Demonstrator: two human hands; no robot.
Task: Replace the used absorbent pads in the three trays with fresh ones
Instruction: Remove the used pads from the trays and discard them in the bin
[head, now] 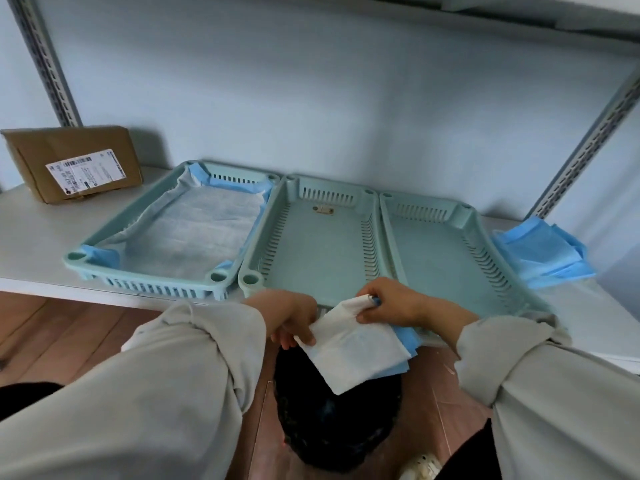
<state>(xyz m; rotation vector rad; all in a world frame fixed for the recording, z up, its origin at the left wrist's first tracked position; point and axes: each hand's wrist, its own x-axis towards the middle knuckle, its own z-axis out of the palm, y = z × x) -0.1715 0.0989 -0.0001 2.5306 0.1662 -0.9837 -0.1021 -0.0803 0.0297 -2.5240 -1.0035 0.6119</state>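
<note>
a long white shelf [41,237] holds three green trays side by side, touching. the left tray [152,287] has a white pad [194,233] lying in it, with blue edges at the corners. the middle tray [311,244] and the right tray [446,247] have no pad in them. a brown box [72,161] sits at the far left. a pile of blue pads [540,252] lies just right of the trays. a black bin [336,424] stands on the floor below. over it, a folded pad [356,351] is pinched by the left hand [294,317] and the right hand [398,301].
</note>
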